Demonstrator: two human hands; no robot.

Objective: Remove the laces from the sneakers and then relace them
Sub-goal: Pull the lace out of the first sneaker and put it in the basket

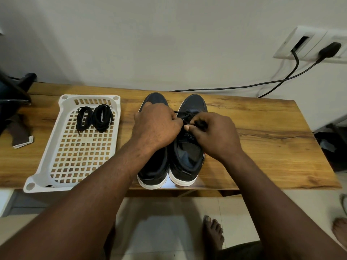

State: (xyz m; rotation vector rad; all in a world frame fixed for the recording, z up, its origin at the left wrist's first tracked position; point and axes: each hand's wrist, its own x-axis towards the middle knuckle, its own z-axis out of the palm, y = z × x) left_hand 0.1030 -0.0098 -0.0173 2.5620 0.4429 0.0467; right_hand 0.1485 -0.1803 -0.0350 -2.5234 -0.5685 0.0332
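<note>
A bare foot (214,235) stands on the pale tiled floor below the table edge, and both forearms reach up and away from the camera over it. On the wooden table (262,137) two dark sneakers with white soles sit side by side and touching, heels toward the person and toes toward the wall.

The left hand (155,126) lies over the middle of the left sneaker (152,171), hiding its lacing area. Its fingers are curled tight, and a strand of the black lace (185,114) runs out from its fingertips. The right hand (214,134) sits over the tongue of the right sneaker (187,156). Its thumb presses in from the near side and its fingers curl round a bunched part of the same lace. That lace stretches between the two hands, just above the right sneaker's upper eyelets, so both grips close on it from opposite sides.

Left of the sneakers, well apart from the hands, a white perforated plastic basket (37,177) rests on the table. At its far end lie two coiled black laces (84,119), side by side.

Beyond the table, black cables (244,87) run along the pale wall to a white wall socket (309,44) at upper right.
</note>
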